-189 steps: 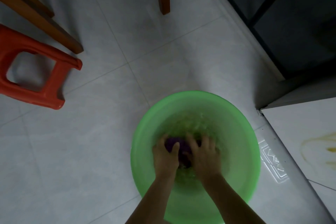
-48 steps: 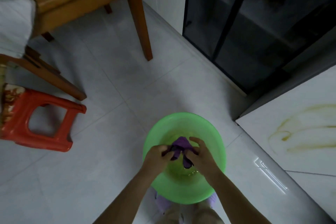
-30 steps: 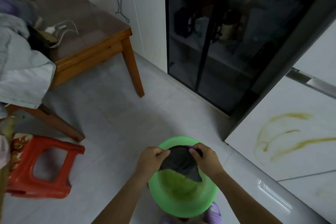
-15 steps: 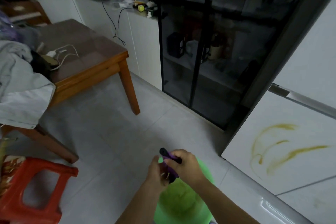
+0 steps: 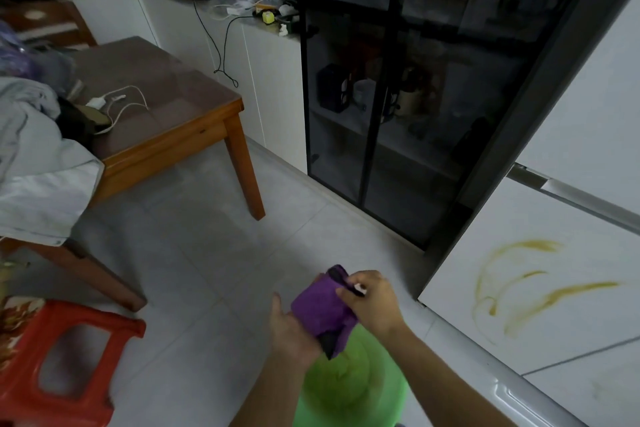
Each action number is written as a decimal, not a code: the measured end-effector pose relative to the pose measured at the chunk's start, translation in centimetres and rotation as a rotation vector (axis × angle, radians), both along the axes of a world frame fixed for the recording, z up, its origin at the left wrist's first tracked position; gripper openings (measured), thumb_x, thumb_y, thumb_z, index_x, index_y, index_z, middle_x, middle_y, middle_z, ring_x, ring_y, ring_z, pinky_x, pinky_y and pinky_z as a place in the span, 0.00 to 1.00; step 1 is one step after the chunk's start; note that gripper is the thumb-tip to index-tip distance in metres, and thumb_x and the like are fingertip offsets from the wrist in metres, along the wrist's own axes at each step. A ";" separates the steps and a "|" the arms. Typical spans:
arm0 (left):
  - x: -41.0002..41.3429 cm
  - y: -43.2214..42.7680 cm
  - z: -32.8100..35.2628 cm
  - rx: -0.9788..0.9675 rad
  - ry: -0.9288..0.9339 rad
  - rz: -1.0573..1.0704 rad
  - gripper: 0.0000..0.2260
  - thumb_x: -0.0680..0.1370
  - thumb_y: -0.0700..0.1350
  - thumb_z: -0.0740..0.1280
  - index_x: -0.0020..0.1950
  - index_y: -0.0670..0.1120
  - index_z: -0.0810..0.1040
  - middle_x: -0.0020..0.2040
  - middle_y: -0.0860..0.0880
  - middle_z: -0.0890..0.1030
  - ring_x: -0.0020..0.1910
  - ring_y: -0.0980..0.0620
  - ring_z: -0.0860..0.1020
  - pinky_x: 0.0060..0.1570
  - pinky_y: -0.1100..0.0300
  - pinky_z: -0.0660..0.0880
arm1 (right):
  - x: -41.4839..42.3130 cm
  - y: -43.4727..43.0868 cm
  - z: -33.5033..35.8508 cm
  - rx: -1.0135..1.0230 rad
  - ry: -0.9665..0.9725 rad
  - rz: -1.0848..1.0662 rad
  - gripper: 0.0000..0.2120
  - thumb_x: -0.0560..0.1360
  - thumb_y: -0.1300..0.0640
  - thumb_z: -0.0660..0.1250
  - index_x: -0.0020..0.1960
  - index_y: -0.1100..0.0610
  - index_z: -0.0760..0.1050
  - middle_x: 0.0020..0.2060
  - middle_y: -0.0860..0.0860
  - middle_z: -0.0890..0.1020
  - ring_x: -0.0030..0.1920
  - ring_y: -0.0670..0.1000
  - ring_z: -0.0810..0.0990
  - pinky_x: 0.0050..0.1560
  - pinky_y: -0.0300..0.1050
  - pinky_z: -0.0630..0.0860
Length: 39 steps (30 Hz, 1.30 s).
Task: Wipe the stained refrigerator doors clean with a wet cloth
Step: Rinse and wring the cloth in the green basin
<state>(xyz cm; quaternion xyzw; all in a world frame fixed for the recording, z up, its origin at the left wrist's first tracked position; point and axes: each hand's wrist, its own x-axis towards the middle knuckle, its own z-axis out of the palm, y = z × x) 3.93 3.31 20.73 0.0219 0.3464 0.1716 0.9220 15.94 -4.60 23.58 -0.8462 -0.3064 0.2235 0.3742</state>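
A purple cloth (image 5: 320,308) is held up between both hands above the green basin (image 5: 349,388) on the floor. My left hand (image 5: 289,329) supports the cloth from underneath, palm up. My right hand (image 5: 372,302) pinches the cloth's upper edge. The white refrigerator door (image 5: 540,263) stands to the right, marked with yellow-brown curved streaks (image 5: 526,288). The hands are well left of the door and do not touch it.
A dark glass-door cabinet (image 5: 398,97) stands beside the refrigerator. A wooden table (image 5: 162,121) with clothes and a charger is at the left, a red plastic stool (image 5: 59,360) at the lower left. Grey tiled floor (image 5: 214,253) lies between them.
The cloth came out of the basin water, was wrung and lifted. The view rose from the basin to the room, and both hands now hold the cloth spread higher.
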 end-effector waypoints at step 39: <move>7.1 -8.1 5.8 1.423 0.816 -0.407 0.29 0.68 0.47 0.76 0.66 0.50 0.68 0.61 0.54 0.69 0.60 0.57 0.69 0.59 0.61 0.69 | 8.8 -4.9 5.2 0.161 0.258 0.086 0.11 0.69 0.57 0.75 0.36 0.55 0.72 0.35 0.52 0.80 0.36 0.50 0.78 0.38 0.41 0.76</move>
